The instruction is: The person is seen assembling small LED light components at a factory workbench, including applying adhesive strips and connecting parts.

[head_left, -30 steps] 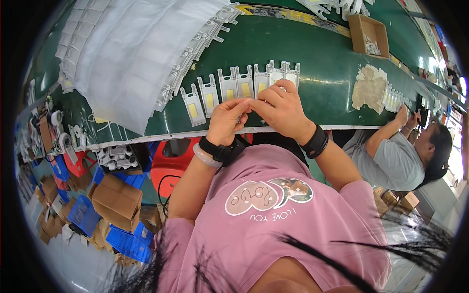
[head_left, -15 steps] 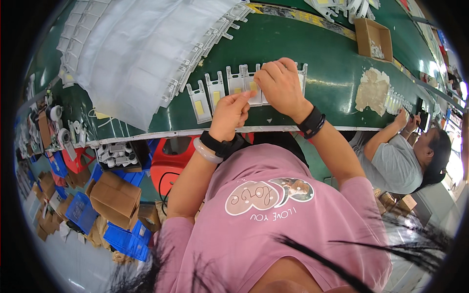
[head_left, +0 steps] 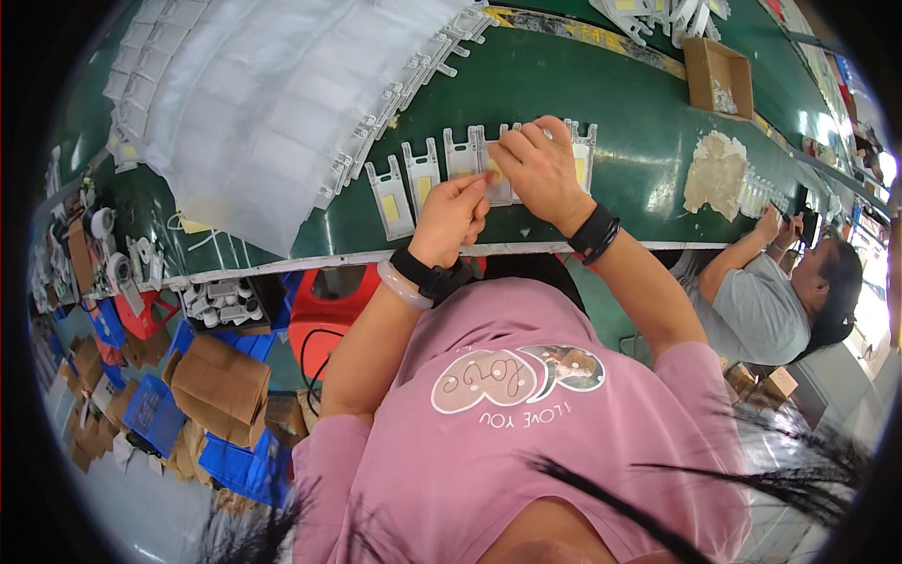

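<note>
A row of white plastic plates with forked upper ends lies near the table's front edge; yellow rectangles show on several, such as the leftmost plate (head_left: 390,199) and the plate beside it (head_left: 422,179). Over the row's middle, my left hand (head_left: 453,218) is closed, thumb and index finger pinched beside a yellow patch on a plate. My right hand (head_left: 543,174) bends over the plates just to the right, its fingers curled and pressed together. Whatever either pinch holds is too small or hidden to make out. The right hand covers parts of the plates below it.
Translucent sheeting (head_left: 272,103) covers many similar plates at the left of the green table (head_left: 583,85). A cardboard box (head_left: 718,77) stands at the far right. Another person (head_left: 766,291) works at the right. Cartons (head_left: 221,385) and blue bins (head_left: 157,411) are at the lower left.
The whole view has shifted slightly. Both hands keep nearly the same place over the row of plates, with fingers still pinched.
</note>
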The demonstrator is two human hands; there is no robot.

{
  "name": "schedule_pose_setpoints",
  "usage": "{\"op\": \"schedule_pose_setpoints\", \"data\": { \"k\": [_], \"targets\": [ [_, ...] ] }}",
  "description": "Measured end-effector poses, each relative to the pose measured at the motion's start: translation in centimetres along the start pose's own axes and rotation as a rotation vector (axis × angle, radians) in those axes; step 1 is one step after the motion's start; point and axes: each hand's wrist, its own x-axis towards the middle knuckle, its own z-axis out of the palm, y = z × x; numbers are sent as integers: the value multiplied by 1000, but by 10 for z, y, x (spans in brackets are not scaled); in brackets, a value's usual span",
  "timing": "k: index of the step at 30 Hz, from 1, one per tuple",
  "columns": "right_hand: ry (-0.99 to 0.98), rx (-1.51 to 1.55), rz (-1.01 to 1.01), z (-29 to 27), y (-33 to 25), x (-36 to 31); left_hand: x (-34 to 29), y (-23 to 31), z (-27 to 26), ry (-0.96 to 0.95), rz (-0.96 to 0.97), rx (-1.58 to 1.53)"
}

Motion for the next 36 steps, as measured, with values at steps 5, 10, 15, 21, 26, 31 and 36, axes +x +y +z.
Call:
{"op": "schedule_pose_setpoints", "data": {
  "k": [5,10,15,21,26,31,36],
  "targets": [
    [-102,-63,36,-14,-12,-15,2,0,-2,-6,2,-4],
    [-242,-94,61,-27,-11,-17,0,3,-4,-28,9,23],
    [-68,291,301,-43,-20,-13,-4,1,-17,-146,37,-195],
    [28,545,325,-40,-41,-6,-4,7,-29,-301,28,-362],
    [5,533,333,-35,-46,-1,-8,12,-25,-305,6,-398],
    [30,431,348,-32,-56,2,-7,8,-27,-313,9,-411],
    [-97,602,481,-26,-53,0,-14,12,-24,-247,58,-286]
  ]
}}
